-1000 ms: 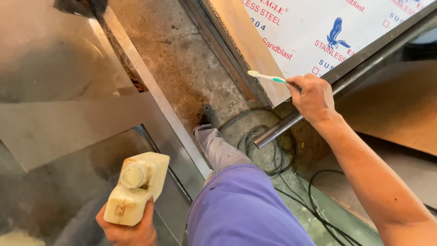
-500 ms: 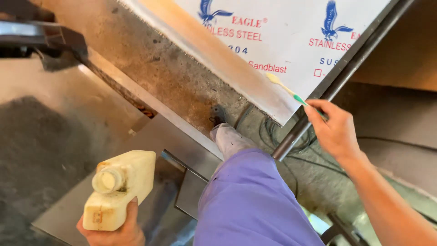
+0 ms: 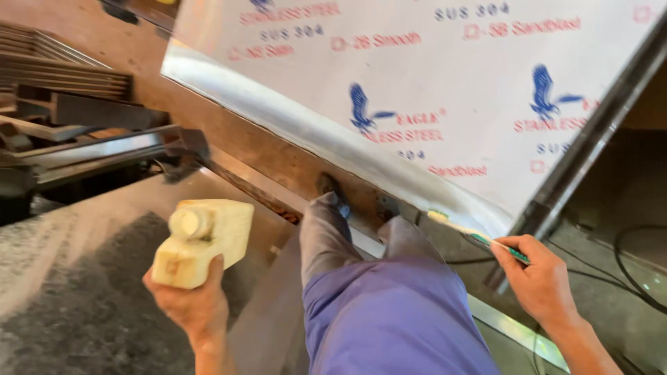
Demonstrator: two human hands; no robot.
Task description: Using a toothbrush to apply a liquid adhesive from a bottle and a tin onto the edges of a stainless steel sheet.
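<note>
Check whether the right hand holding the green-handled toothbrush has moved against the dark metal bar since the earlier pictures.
Yes. The right hand has slid down the dark metal bar to near its lower end, green-handled toothbrush pointing left.

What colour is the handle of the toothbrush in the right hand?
Green, with a white head end; the toothbrush shows best in the head view, held in the right hand.

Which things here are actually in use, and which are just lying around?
In use: cream plastic bottle in the left hand; toothbrush in the right hand, bristles near the film-covered steel sheet.
Lying about: stacked metal bars; black cables.
</note>
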